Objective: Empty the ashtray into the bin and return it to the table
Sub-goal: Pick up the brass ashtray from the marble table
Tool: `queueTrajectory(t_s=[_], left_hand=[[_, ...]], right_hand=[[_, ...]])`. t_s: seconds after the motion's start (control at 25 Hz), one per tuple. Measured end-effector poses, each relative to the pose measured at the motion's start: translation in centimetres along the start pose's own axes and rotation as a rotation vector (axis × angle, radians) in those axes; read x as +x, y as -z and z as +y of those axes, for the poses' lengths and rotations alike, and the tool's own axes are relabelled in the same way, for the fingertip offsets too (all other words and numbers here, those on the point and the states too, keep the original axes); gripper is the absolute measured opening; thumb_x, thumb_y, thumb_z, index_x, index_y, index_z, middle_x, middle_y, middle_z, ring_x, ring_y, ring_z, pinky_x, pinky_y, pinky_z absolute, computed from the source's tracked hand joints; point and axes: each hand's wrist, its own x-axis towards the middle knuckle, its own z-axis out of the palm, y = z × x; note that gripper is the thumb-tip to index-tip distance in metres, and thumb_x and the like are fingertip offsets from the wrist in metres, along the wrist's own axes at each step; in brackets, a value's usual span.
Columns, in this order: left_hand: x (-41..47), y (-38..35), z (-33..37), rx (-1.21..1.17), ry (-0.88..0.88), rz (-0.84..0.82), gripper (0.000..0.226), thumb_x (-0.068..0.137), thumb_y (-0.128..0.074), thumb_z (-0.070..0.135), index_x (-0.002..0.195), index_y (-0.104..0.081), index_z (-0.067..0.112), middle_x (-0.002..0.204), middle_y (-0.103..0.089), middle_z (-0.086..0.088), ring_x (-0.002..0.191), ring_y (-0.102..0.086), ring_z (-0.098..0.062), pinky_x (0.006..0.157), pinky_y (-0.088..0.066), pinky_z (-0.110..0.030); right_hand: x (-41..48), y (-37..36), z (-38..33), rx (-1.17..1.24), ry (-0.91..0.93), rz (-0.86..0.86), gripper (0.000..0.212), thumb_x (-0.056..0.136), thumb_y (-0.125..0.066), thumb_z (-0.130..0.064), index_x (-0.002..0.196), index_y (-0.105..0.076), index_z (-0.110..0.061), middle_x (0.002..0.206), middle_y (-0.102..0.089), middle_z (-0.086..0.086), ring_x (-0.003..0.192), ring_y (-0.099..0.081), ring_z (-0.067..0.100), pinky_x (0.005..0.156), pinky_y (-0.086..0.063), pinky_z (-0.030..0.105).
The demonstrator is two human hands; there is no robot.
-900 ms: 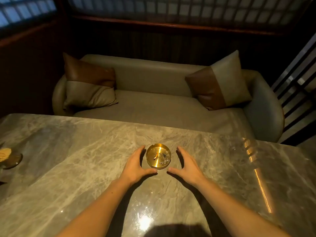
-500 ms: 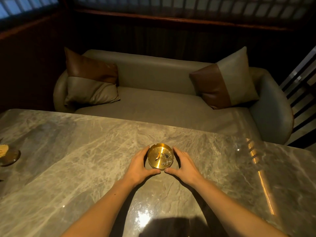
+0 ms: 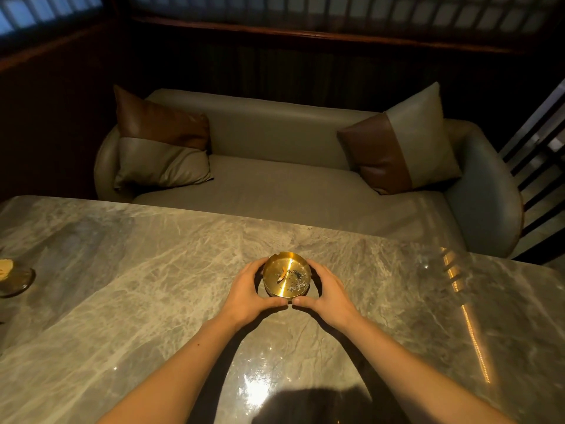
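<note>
The brass ashtray (image 3: 286, 275) is seen standing on the grey marble worktop (image 3: 153, 270), near the middle of its width and not far from the far edge. It is round and shallow, with a notch visible in the far rim. Inside it, a cigarette butt (image 3: 282, 275) is lying across the polished bottom, and a scatter of grey ash (image 3: 297, 281) is spread just to the right of the butt.

The ashtray is enclosed from both sides. The left hand (image 3: 249, 293) is curved around its left wall, and the right hand (image 3: 328, 293) is curved around its right wall. The fingers (image 3: 256, 265) of the left hand are wrapped against the far left of the rim, and those of the right hand are laid against the far right. The two thumbs are brought almost together at the near side, with only a slight gap left between their tips. Both hands are thus closed on the ashtray in a cupping grip. Whether the base is resting on the worktop or raised just off it cannot be told.

At the left edge of the worktop, well apart from the hands, a small dark dish (image 3: 15, 281) is partly seen. Beyond the worktop, a grey sofa (image 3: 275, 185) is placed, with a two-tone brown and grey cushion (image 3: 162, 148) leaned in each corner.
</note>
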Motion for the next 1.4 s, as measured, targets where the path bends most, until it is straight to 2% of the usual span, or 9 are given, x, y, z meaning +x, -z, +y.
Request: queueTrajectory(t_s=[0.2, 0.32, 0.48, 0.64, 0.76, 0.92, 1.08, 1.2, 1.4], left_hand=[[-0.7, 0.9, 2.0, -0.044, 0.001, -0.011, 0.095, 0.051, -0.093, 0.041, 0.134, -0.048, 0.028, 0.131, -0.055, 0.010, 0.119, -0.053, -0.004, 0.096, -0.042, -0.011], [-1.5, 1.7, 3.9, -0.083, -0.007, -0.037, 0.098, 0.051, -0.094, 0.037, 0.137, -0.047, 0.027, 0.131, -0.052, 0.008, 0.120, -0.052, -0.005, 0.101, -0.043, -0.018], [-3.7, 2.8, 6.7, -0.206, 0.010, -0.055, 0.094, 0.053, -0.095, 0.017, 0.135, -0.050, 0.025, 0.131, -0.052, 0.007, 0.119, -0.053, -0.001, 0.092, -0.043, -0.004], [-6.3, 3.5, 9.8, -0.337, 0.004, -0.085, 0.094, 0.055, -0.092, 0.000, 0.136, -0.048, 0.021, 0.130, -0.057, 0.010, 0.117, -0.058, 0.002, 0.091, -0.048, -0.011], [-8.0, 3.9, 11.9, -0.369, -0.017, -0.102, 0.095, 0.055, -0.091, -0.002, 0.136, -0.047, 0.021, 0.131, -0.057, 0.008, 0.118, -0.059, 0.000, 0.095, -0.049, -0.017], [-10.3, 4.8, 14.5, -0.383, -0.051, -0.113, 0.096, 0.056, -0.090, -0.001, 0.138, -0.048, 0.023, 0.133, -0.057, 0.008, 0.119, -0.059, -0.001, 0.094, -0.050, -0.018], [-13.1, 5.6, 16.6, -0.406, -0.075, -0.130, 0.095, 0.057, -0.089, -0.006, 0.139, -0.048, 0.019, 0.132, -0.057, 0.007, 0.118, -0.059, -0.001, 0.095, -0.051, -0.019], [-15.1, 6.1, 18.1, -0.416, -0.104, -0.149, 0.096, 0.057, -0.089, -0.005, 0.139, -0.047, 0.020, 0.133, -0.057, 0.007, 0.120, -0.058, -0.001, 0.095, -0.050, -0.019], [-17.9, 5.7, 20.0, -0.387, -0.166, -0.199, 0.095, 0.056, -0.091, -0.001, 0.138, -0.049, 0.023, 0.133, -0.057, 0.007, 0.122, -0.057, -0.005, 0.096, -0.051, -0.021]], right_hand=[[-1.3, 1.6, -1.4, 0.098, -0.001, 0.005, 0.083, 0.065, -0.087, -0.029, 0.134, -0.041, -0.035, 0.133, -0.050, -0.011, 0.122, -0.049, 0.007, 0.106, -0.043, 0.034], [-2.5, 2.9, -2.8, 0.113, 0.009, 0.002, 0.091, 0.067, -0.087, -0.030, 0.143, -0.038, -0.026, 0.140, -0.044, -0.010, 0.126, -0.044, 0.006, 0.104, -0.039, 0.027], [-5.0, 4.4, -4.6, 0.241, 0.035, -0.005, 0.084, 0.062, -0.090, -0.025, 0.135, -0.048, -0.033, 0.131, -0.050, -0.009, 0.122, -0.050, 0.006, 0.105, -0.044, 0.032], [-7.7, 5.9, -6.3, 0.380, 0.051, -0.011, 0.084, 0.058, -0.092, -0.018, 0.131, -0.050, -0.029, 0.132, -0.057, -0.005, 0.121, -0.056, 0.012, 0.101, -0.049, 0.041], [-10.0, 7.3, -8.1, 0.476, 0.036, -0.030, 0.087, 0.058, -0.090, -0.006, 0.132, -0.048, -0.027, 0.133, -0.056, -0.003, 0.116, -0.062, 0.018, 0.096, -0.053, 0.044], [-12.8, 8.9, -10.6, 0.534, 0.045, -0.034, 0.093, 0.058, -0.088, -0.004, 0.138, -0.044, -0.023, 0.137, -0.051, -0.003, 0.113, -0.065, 0.020, 0.093, -0.055, 0.041], [-16.1, 9.6, -12.9, 0.542, 0.072, -0.034, 0.082, 0.063, -0.084, 0.003, 0.132, -0.050, -0.027, 0.130, -0.057, -0.006, 0.112, -0.065, 0.020, 0.090, -0.056, 0.037], [-18.9, 9.8, -14.3, 0.539, 0.079, 0.005, 0.082, 0.064, -0.083, 0.005, 0.134, -0.049, -0.023, 0.128, -0.059, -0.007, 0.111, -0.066, 0.020, 0.088, -0.057, 0.034], [-23.2, 10.7, -15.0, 0.467, 0.077, 0.069, 0.088, 0.064, -0.085, -0.001, 0.139, -0.045, -0.021, 0.128, -0.060, -0.002, 0.109, -0.066, 0.019, 0.088, -0.056, 0.035]])
